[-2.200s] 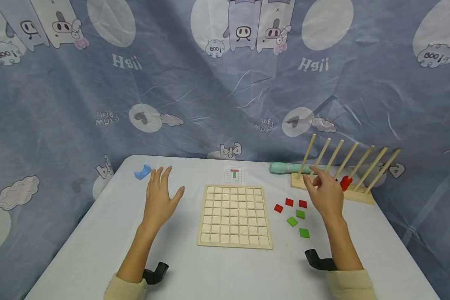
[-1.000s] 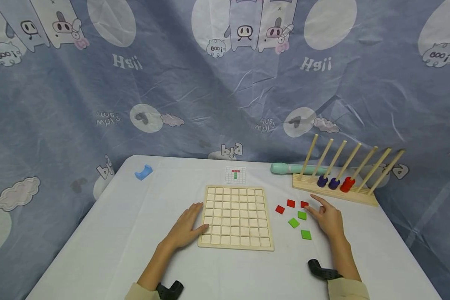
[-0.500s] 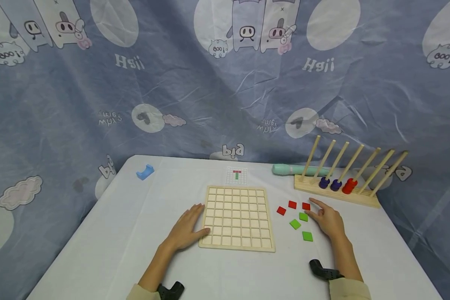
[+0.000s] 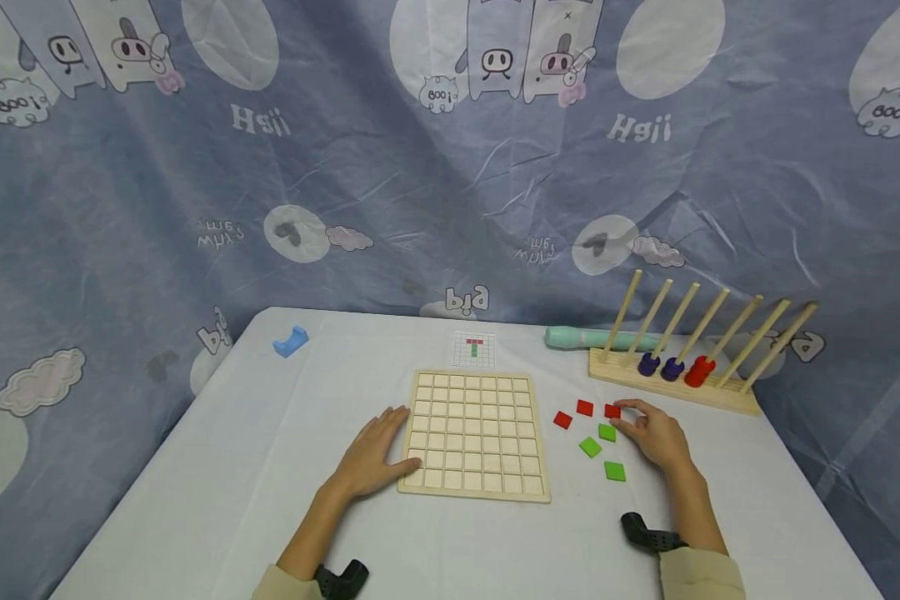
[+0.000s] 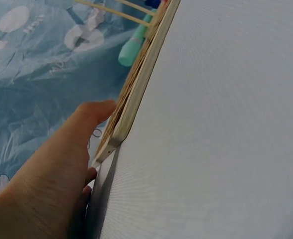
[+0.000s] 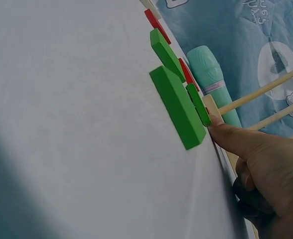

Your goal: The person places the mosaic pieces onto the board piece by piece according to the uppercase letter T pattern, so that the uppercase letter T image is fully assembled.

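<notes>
A wooden grid board [image 4: 471,433] lies flat on the table. My left hand [image 4: 371,457] rests at its left edge, fingers straight along the side and thumb laid over the frame. In the left wrist view the thumb [image 5: 99,110] touches the board's rim. To the right of the board my right hand [image 4: 656,435] pinches a red square tile [image 4: 612,411] between thumb and index finger, at table level. Two more red tiles [image 4: 585,407] and three green tiles [image 4: 590,447] lie close by. In the right wrist view the green tiles [image 6: 179,107] mostly hide the pinched tile.
A pattern card [image 4: 474,350] lies behind the board. At the back right stands a wooden peg rack [image 4: 675,392] with blue and red beads, a mint-green cylindrical object [image 4: 570,337] behind it. A blue curved piece [image 4: 291,342] is at the back left.
Both hands came down from above the table: the left onto the board's left edge, the right to the tiles. The right thumb and index finger have since closed on the red tile.
</notes>
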{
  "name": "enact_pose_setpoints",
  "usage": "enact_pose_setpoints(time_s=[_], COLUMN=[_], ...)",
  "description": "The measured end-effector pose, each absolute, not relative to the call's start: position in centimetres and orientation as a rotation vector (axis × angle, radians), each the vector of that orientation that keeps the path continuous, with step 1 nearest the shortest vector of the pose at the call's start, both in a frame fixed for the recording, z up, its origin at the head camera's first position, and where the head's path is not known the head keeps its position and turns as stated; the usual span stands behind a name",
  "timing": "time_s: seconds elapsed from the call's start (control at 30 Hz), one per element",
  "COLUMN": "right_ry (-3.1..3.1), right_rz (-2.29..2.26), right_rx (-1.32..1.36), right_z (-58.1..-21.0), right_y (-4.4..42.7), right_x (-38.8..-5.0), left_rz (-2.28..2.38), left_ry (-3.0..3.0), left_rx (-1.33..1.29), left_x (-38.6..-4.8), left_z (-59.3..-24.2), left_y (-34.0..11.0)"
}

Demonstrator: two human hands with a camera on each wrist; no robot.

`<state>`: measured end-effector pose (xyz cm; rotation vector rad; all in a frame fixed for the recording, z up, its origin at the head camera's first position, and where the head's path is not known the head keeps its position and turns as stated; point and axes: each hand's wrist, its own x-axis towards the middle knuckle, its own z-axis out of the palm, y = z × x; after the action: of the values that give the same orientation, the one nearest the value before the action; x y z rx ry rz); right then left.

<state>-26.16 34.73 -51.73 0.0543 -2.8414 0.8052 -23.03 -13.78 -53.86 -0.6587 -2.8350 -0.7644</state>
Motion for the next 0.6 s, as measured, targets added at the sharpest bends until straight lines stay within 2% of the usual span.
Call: enact_pose_setpoints(time_s=[0.6], right_ry=[-2.791], right_rz=[0.833], right_rx=[-0.04], right_z=[-52.26], right_y=[34.25], right_x=[-25.97], left_rz=[-0.766], left_ry=[-2.831], left_rx=[-0.684], left_x=[-23.09], left_z=[-53.75], left_y=[-13.86])
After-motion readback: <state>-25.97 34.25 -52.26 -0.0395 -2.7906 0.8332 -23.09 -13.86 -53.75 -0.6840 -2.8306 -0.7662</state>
